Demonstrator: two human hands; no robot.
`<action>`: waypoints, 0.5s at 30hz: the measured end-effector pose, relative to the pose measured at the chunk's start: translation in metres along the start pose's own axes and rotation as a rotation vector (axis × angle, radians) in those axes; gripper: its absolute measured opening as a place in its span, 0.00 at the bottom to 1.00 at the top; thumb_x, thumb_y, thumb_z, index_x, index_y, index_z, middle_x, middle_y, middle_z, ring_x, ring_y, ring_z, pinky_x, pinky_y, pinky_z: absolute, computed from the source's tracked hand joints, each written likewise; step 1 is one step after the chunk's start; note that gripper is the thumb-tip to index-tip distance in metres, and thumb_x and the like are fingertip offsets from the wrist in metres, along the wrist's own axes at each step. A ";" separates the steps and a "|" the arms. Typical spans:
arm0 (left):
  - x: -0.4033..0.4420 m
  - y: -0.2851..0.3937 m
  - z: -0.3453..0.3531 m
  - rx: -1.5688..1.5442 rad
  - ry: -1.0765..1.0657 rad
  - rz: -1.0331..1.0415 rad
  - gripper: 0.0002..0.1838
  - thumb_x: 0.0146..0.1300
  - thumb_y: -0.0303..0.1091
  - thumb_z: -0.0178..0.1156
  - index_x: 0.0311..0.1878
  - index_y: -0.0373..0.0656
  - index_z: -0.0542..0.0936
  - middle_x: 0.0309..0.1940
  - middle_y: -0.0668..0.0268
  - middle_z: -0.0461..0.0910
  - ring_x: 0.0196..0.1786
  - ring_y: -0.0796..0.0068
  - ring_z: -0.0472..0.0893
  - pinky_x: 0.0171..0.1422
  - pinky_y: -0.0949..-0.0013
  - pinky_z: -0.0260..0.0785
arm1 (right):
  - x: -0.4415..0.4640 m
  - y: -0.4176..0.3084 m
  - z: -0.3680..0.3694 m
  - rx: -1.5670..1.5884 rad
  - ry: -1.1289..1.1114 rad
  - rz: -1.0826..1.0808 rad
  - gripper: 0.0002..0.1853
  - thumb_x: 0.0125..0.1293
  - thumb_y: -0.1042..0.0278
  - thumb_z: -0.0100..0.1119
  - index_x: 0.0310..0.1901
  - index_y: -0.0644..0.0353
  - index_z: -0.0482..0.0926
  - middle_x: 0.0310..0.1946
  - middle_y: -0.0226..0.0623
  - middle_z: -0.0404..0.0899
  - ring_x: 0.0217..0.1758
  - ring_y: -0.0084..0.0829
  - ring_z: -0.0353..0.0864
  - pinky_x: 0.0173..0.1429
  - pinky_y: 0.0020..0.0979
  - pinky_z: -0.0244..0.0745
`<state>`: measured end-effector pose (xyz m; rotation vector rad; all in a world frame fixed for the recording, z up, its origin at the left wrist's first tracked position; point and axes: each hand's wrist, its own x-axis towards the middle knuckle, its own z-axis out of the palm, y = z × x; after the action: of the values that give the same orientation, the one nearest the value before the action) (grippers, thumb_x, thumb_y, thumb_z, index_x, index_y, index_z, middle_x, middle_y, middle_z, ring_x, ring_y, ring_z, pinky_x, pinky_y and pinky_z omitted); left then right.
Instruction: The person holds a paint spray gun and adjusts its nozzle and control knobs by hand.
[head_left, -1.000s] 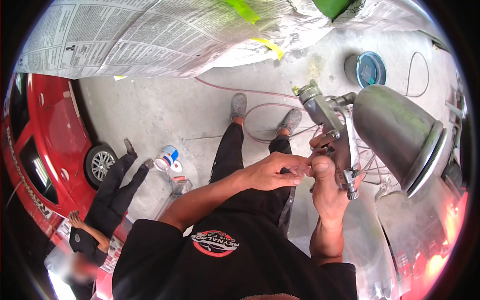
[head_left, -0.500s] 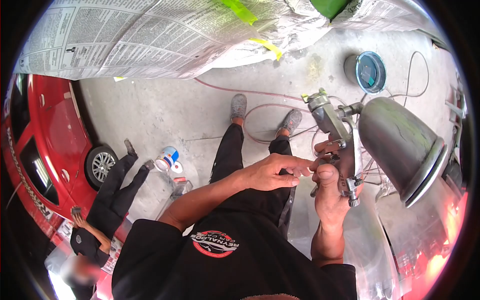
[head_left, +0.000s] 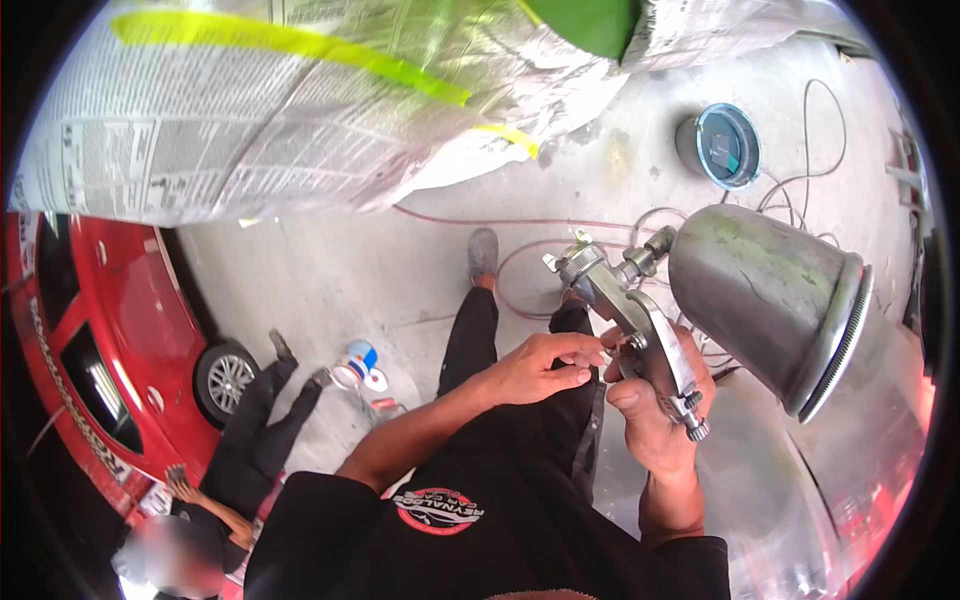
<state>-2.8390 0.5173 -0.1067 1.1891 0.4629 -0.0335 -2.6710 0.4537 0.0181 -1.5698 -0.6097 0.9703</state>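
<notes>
My right hand [head_left: 660, 435] is wrapped around the handle of a metal spray gun [head_left: 640, 318]. A large, scuffed grey paint cup [head_left: 765, 300] is attached to the gun and juts out to the right. The gun's nozzle end points up and left. My left hand [head_left: 545, 370] is beside the gun, palm facing it, with the thumb and index finger apart. Its fingertips reach close to the trigger area and the right-hand fingers; whether they touch is hard to tell.
Newspaper masking [head_left: 270, 130] with yellow-green tape [head_left: 300, 42] surrounds a green panel [head_left: 590, 25] ahead. A blue-rimmed bucket [head_left: 725, 147] and a looping hose [head_left: 520, 220] are on the floor. A co-worker [head_left: 240, 430] is by a red car [head_left: 135, 300], near a paint can [head_left: 358, 360].
My right hand has brought the spray gun slightly left, and it tilts more to the left. The newspaper masking fills more of the view. My left hand stays beside the gun.
</notes>
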 end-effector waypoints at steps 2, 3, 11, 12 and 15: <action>0.001 -0.005 -0.001 0.010 0.003 -0.070 0.15 0.72 0.31 0.62 0.58 0.37 0.79 0.44 0.61 0.86 0.50 0.70 0.85 0.59 0.61 0.76 | -0.002 -0.009 -0.003 0.030 0.052 0.017 0.29 0.59 0.59 0.80 0.55 0.69 0.79 0.35 0.33 0.81 0.33 0.21 0.78 0.39 0.25 0.73; 0.000 -0.008 -0.001 0.010 0.011 -0.107 0.14 0.73 0.31 0.61 0.59 0.37 0.79 0.43 0.61 0.86 0.50 0.70 0.85 0.59 0.61 0.76 | -0.003 -0.015 -0.006 0.055 0.075 0.040 0.31 0.59 0.57 0.81 0.55 0.70 0.78 0.35 0.34 0.82 0.33 0.22 0.79 0.39 0.25 0.73; -0.001 0.005 0.000 -0.007 0.038 -0.121 0.19 0.77 0.37 0.59 0.66 0.40 0.76 0.46 0.61 0.85 0.51 0.69 0.85 0.63 0.62 0.76 | 0.005 -0.054 -0.014 0.006 0.251 0.202 0.52 0.51 0.28 0.75 0.64 0.70 0.73 0.44 0.39 0.84 0.33 0.22 0.80 0.34 0.22 0.72; -0.001 0.003 0.000 0.007 0.029 -0.124 0.19 0.77 0.37 0.59 0.66 0.40 0.76 0.46 0.61 0.85 0.51 0.69 0.85 0.63 0.62 0.76 | 0.006 -0.055 -0.015 -0.053 0.258 0.218 0.56 0.51 0.22 0.71 0.65 0.70 0.72 0.44 0.41 0.83 0.32 0.23 0.81 0.30 0.21 0.71; 0.001 0.004 0.000 0.036 -0.013 -0.167 0.20 0.76 0.34 0.60 0.67 0.41 0.75 0.50 0.59 0.85 0.55 0.68 0.85 0.65 0.62 0.75 | 0.007 -0.054 -0.016 -0.069 0.275 0.190 0.55 0.52 0.22 0.70 0.65 0.69 0.73 0.44 0.40 0.82 0.32 0.23 0.80 0.30 0.22 0.71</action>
<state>-2.8375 0.5193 -0.1038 1.1829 0.5514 -0.1937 -2.6474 0.4633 0.0692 -1.8097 -0.3088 0.8587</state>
